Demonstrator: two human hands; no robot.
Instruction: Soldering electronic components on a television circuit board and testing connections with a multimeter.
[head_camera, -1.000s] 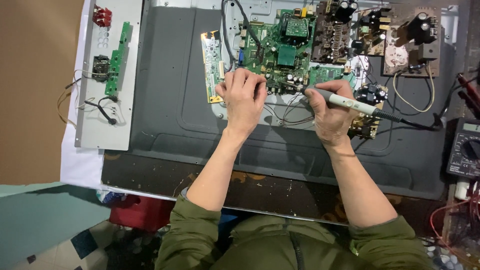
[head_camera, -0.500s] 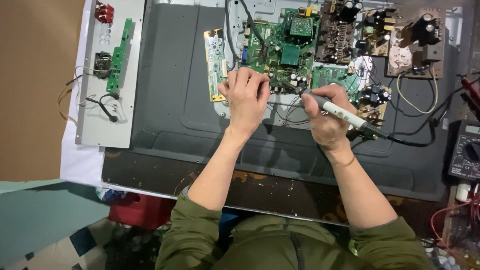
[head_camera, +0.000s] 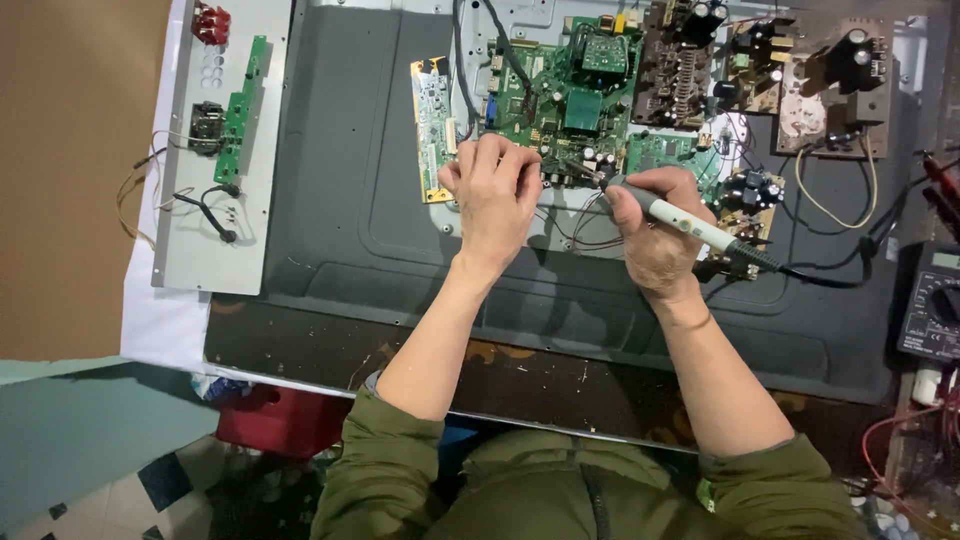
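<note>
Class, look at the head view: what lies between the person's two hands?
Thin wires cross grey metal between the left hand and right hand, seen in the head view.

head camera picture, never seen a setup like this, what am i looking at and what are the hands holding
The picture comes from a camera worn on the person's head, looking straight down at their own two bare hands.

They work over the grey metal back of a flat screen, opened up and lying flat. Near the top sits a green circuit board, with brown boards to its right. At far left lies a grey panel carrying a narrow green strip.

The right hand holds a white pen-shaped tool with a black cable, tip on the green board. The left hand rests on that board's edge; whether it pinches anything is hidden. A dark meter sits at right.
</note>
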